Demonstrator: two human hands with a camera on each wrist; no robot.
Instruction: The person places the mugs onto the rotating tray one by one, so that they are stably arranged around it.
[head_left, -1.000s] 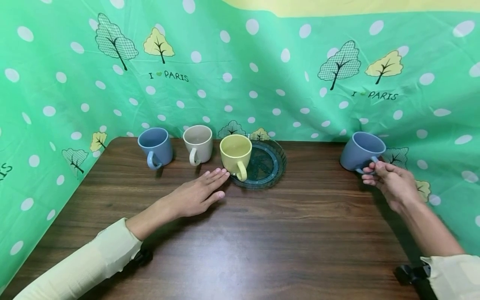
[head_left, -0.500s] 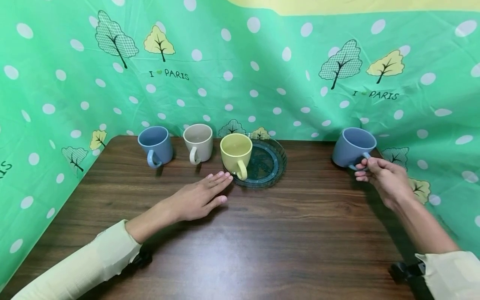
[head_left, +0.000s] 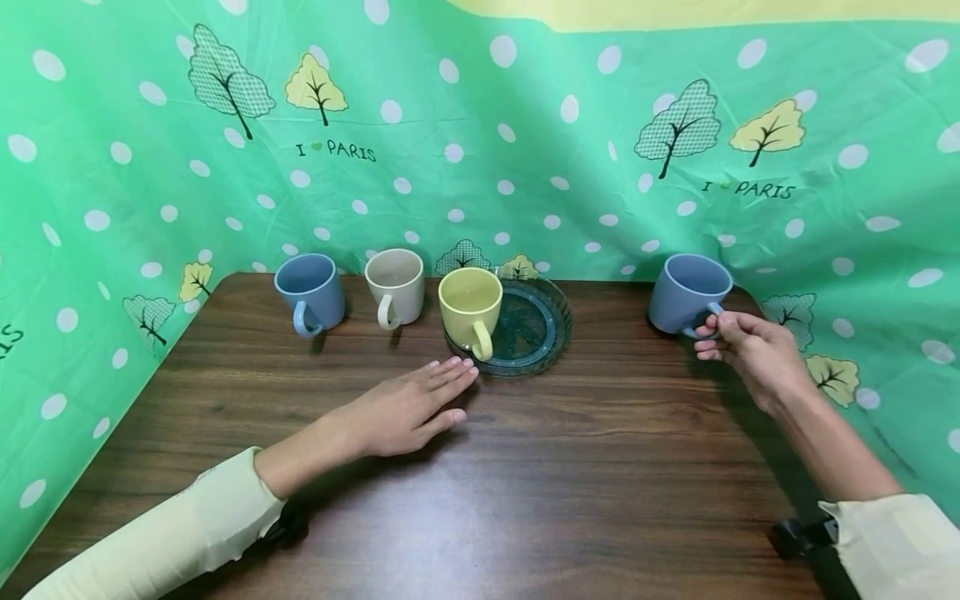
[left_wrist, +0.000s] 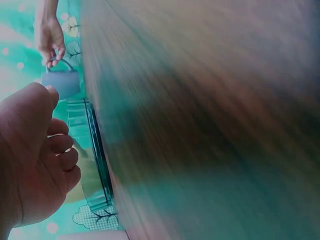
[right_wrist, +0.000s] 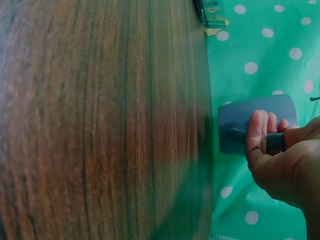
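At the right back of the table, my right hand [head_left: 750, 354] pinches the handle of a blue mug [head_left: 686, 293], which is upright. In the right wrist view the fingers curl round that handle, and a narrow gap shows between the blue mug [right_wrist: 237, 112] and the tabletop. My left hand [head_left: 408, 408] is stretched out palm down, fingers straight and holding nothing, its fingertips just in front of the clear glass dish [head_left: 555, 333]. A yellow mug [head_left: 468, 312] stands upright in the left part of that dish, handle toward me.
Left of the dish stand a white mug [head_left: 397, 292] and a second blue mug [head_left: 311, 296], both upright with handles facing me. The dark wooden table [head_left: 570, 483] reaches back to a green dotted cloth [head_left: 525, 125] hanging behind and at the sides.
My right hand has moved left along the back of the table, bringing the blue mug with it. The left hand has shifted slightly right and toward me. The other mugs stay put.
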